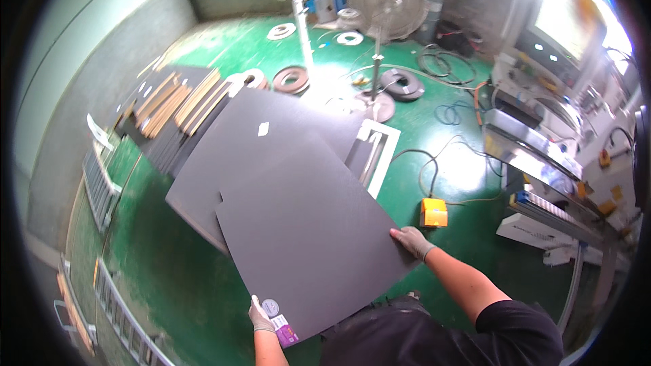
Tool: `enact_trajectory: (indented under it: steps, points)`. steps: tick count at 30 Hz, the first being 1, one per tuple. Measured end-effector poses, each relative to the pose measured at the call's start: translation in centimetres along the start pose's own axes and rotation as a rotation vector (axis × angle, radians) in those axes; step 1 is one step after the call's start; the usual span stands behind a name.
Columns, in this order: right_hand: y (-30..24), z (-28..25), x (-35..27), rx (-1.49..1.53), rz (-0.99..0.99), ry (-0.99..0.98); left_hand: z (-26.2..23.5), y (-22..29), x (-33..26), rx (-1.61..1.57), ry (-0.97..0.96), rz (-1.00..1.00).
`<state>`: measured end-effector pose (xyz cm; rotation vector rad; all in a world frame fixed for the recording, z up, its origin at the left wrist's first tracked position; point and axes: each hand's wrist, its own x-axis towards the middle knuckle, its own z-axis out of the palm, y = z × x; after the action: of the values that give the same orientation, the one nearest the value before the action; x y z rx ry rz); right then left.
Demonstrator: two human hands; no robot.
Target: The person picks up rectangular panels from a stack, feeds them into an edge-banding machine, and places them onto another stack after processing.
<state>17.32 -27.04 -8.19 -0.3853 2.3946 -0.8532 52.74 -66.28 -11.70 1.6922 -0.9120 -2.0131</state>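
A large dark grey panel point(308, 237) lies tilted across my front, held by both hands at opposite edges. My left hand point(260, 315), in a pale glove, grips its near left edge beside a round grey sticker and a purple-and-white label point(283, 329). At the right edge my right hand point(412, 242), gloved too, is closed with the thumb on top; its fingers underneath are hidden. The panel's far part overlaps another dark panel point(254, 122), which carries a small white patch and rests on a stack.
Wooden strips point(163, 105) lie on dark boards at the far left. Rolls of edging point(290, 80) and a pedestal fan point(388, 3) stand beyond. An orange foot pedal point(434, 213) with a cable sits on the green floor. A machine point(536, 149) lines the right; metal racks point(129, 312) the left.
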Motion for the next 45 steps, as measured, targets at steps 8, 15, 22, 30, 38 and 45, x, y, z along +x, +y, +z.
enact_trajectory:
  steps: [8, 15, 22, 30, 38, 45]
  points:
    - [1.1, -8.8, -12.6, -0.004, 0.087, 0.319, 10.8, -1.7, 0.2, 0.249, -0.110, 0.289]
    - [6.5, -7.3, -24.9, 0.378, 0.566, 0.652, 21.4, -1.0, -5.5, 0.519, -0.416, 0.294]
    - [12.5, -5.6, -30.9, 0.429, 0.613, 0.921, 30.3, -1.5, -13.3, 0.525, -0.710, 0.255]
    - [18.1, -7.4, -37.2, 0.411, 0.691, 0.918, 32.9, -8.3, -13.4, 0.630, -0.763, 0.097]
    - [22.2, -4.8, -43.6, 0.797, 0.692, 0.991, 34.3, -10.5, -21.1, 0.717, -0.759, -0.219]
    - [23.1, -6.3, -45.5, 1.981, 0.398, 1.518, 35.8, -13.9, -25.5, 0.754, -1.030, -0.305]
